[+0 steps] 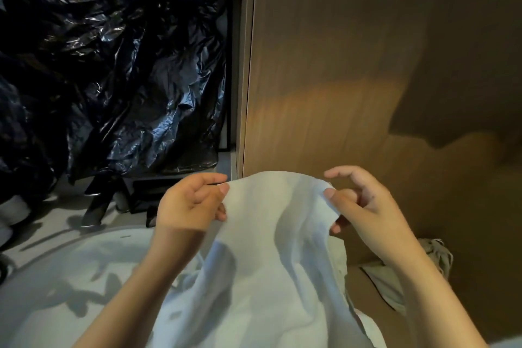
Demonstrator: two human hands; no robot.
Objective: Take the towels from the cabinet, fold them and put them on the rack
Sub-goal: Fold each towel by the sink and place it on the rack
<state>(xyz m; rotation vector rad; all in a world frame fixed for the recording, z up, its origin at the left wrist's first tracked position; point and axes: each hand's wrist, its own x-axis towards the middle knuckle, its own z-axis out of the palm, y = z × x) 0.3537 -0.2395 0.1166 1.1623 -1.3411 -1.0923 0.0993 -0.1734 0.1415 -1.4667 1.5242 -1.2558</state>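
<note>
A white towel (271, 234) hangs in front of me, stretched between both hands along its top edge. My left hand (192, 203) pinches the towel's upper left corner between thumb and fingers. My right hand (358, 200) pinches the upper right corner with thumb and lower fingers, while its index finger arches free above. The rest of the towel drapes down over a white round surface (84, 263) below. No rack is in view.
A wooden cabinet panel (353, 65) fills the right half, close behind the towel. Crumpled black plastic sheeting (113, 51) covers the left. Dark objects (118, 198) lie on the pale floor below it. A shoe (435, 257) shows at the lower right.
</note>
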